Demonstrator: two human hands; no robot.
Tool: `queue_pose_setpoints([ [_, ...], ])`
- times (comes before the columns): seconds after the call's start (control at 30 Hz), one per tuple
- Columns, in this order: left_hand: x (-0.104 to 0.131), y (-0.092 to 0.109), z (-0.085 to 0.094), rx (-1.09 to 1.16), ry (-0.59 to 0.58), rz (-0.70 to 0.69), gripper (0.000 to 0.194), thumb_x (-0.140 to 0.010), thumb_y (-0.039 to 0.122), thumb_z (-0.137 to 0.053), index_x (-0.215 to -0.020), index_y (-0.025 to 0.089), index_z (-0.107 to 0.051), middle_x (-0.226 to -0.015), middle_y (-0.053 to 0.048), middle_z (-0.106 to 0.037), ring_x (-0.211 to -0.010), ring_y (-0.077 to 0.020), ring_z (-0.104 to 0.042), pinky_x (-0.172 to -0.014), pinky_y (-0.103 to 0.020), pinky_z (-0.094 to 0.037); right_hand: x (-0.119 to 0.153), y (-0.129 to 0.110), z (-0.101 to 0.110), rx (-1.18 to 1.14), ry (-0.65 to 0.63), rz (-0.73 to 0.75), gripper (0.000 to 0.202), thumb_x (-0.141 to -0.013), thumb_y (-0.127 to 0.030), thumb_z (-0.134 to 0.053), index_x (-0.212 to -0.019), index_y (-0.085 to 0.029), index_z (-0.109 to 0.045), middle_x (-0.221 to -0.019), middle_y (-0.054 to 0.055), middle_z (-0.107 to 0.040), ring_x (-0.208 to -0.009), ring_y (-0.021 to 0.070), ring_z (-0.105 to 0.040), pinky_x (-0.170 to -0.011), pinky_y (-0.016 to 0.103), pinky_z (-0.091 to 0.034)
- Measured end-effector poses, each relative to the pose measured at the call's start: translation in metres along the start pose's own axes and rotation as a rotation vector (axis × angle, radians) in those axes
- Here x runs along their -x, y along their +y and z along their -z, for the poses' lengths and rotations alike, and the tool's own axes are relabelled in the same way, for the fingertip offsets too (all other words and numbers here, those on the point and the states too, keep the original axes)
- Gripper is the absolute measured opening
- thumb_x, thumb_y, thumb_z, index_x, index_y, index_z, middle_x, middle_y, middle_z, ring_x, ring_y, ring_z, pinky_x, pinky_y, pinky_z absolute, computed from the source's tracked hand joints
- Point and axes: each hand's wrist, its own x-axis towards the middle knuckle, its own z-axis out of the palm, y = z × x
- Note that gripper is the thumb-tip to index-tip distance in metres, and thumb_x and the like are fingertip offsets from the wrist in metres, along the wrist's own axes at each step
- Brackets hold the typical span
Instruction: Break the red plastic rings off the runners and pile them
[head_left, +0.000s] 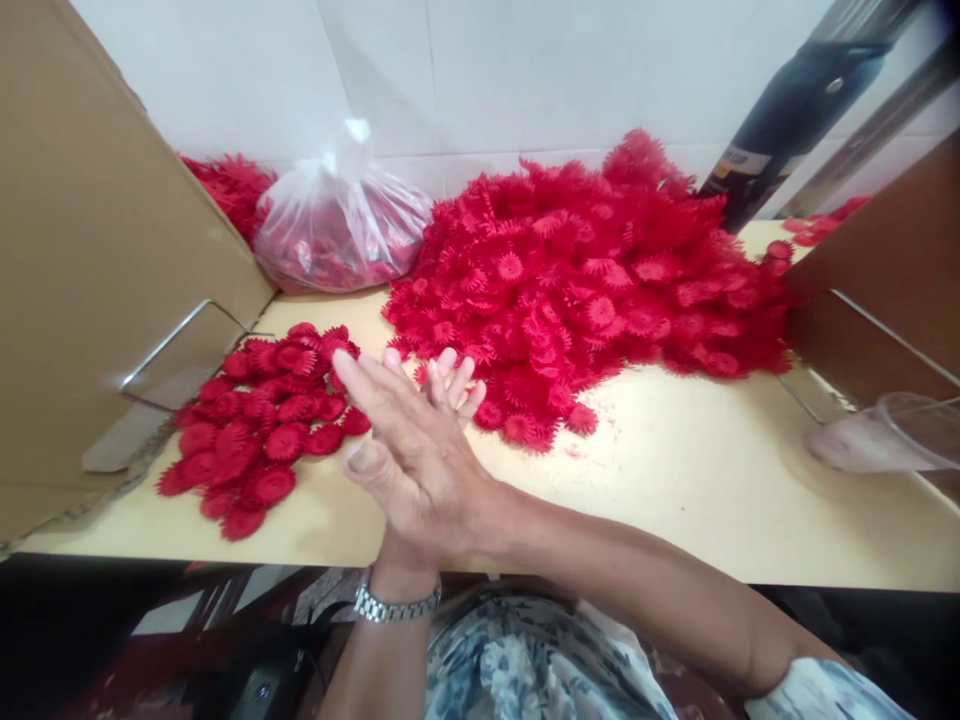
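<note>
My right hand (431,465) lies flat across my left hand (457,388), palm against palm, above the front of the table. Its fingers are stretched out and its thumb stands apart. Of the left hand, mostly the spread fingertips show beyond the right hand; its palm is covered. Whether anything lies between the palms is hidden. A metal-band watch (396,604) circles my left wrist. Left of my hands sits a small heap of rolled red flower-like discs with jagged edges (262,430). Just beyond my fingers rises a large loose pile of red fringed pieces (585,285).
A tied clear plastic bag of red pieces (341,230) stands against the wall. Cardboard panels (112,250) flank the pale tabletop (675,480), with bent metal wires at both sides. A dark bottle (799,110) leans at back right; a clear plastic cup (885,440) lies at right.
</note>
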Motion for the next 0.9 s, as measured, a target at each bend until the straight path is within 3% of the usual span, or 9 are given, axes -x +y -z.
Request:
queue_pose_setpoints([
  [0.13, -0.015, 0.001, 0.008, 0.043, -0.145, 0.053, 0.051, -0.086, 0.058, -0.03, -0.121, 0.029, -0.052, -0.137, -0.001, -0.046, -0.137, -0.021, -0.025, -0.112, -0.037, -0.022, -0.013, 0.013, 0.004, -0.035, 0.008, 0.048, 0.061, -0.093, -0.053, -0.018, -0.144, -0.018, -0.024, -0.146, 0.001, -0.033, -0.136, 0.0175, -0.025, -0.116, 0.038, -0.007],
  [0.27, -0.017, 0.001, 0.022, 0.133, -0.147, 0.144, 0.048, -0.085, 0.06, -0.032, -0.106, 0.027, -0.06, -0.12, -0.005, -0.059, -0.127, -0.0231, -0.042, -0.103, -0.041, -0.036, -0.018, 0.033, 0.01, 0.11, -0.049, 0.151, 0.055, -0.092, -0.052, -0.028, -0.135, -0.021, -0.043, -0.135, 0.003, -0.049, -0.132, 0.0201, -0.034, -0.115, 0.043, -0.005],
  [0.4, -0.009, 0.005, 0.022, 0.111, -0.099, 0.184, 0.051, -0.082, 0.064, -0.034, -0.102, 0.026, -0.063, -0.11, -0.006, -0.063, -0.125, -0.0249, -0.045, -0.099, -0.04, -0.041, -0.012, 0.041, 0.012, 0.223, -0.05, 0.13, 0.044, -0.091, -0.051, -0.035, -0.123, -0.028, -0.056, -0.129, 0.003, -0.055, -0.133, 0.0244, -0.032, -0.113, 0.051, 0.0],
  [0.57, -0.012, 0.003, 0.023, 0.118, -0.169, 0.147, 0.055, -0.079, 0.067, -0.035, -0.118, 0.034, -0.055, -0.132, -0.002, -0.052, -0.135, -0.0237, -0.03, -0.108, -0.043, -0.03, 0.004, 0.022, 0.0, 0.122, -0.012, 0.094, 0.05, -0.092, -0.049, -0.033, -0.135, -0.025, -0.041, -0.146, 0.0, -0.034, -0.139, 0.0211, -0.015, -0.114, 0.047, 0.0],
  [0.73, -0.015, -0.007, 0.03, 0.11, -0.258, 0.136, 0.048, -0.087, 0.051, -0.033, -0.131, 0.034, -0.044, -0.146, 0.0, -0.036, -0.138, -0.0197, -0.021, -0.11, -0.04, -0.025, -0.004, 0.005, 0.0, -0.145, 0.007, -0.037, 0.064, -0.093, -0.055, -0.012, -0.144, -0.018, -0.025, -0.15, 0.004, -0.025, -0.14, 0.0185, -0.012, -0.115, 0.043, 0.002],
  [0.8, -0.013, -0.009, 0.028, 0.097, -0.227, 0.139, 0.047, -0.09, 0.046, -0.031, -0.132, 0.031, -0.044, -0.145, -0.002, -0.037, -0.138, -0.0191, -0.023, -0.111, -0.038, -0.025, -0.014, 0.011, 0.003, -0.179, 0.013, -0.053, 0.066, -0.091, -0.058, -0.012, -0.145, -0.02, -0.022, -0.15, 0.003, -0.026, -0.14, 0.0195, -0.012, -0.115, 0.044, 0.001],
  [0.9, -0.008, -0.009, 0.025, 0.063, -0.159, 0.151, 0.048, -0.09, 0.049, -0.031, -0.13, 0.027, -0.047, -0.141, -0.005, -0.044, -0.135, -0.0209, -0.031, -0.109, -0.037, -0.028, -0.025, 0.028, 0.005, -0.126, 0.014, -0.054, 0.061, -0.092, -0.057, -0.016, -0.143, -0.025, -0.027, -0.143, 0.002, -0.039, -0.138, 0.0208, -0.021, -0.114, 0.048, -0.003],
])
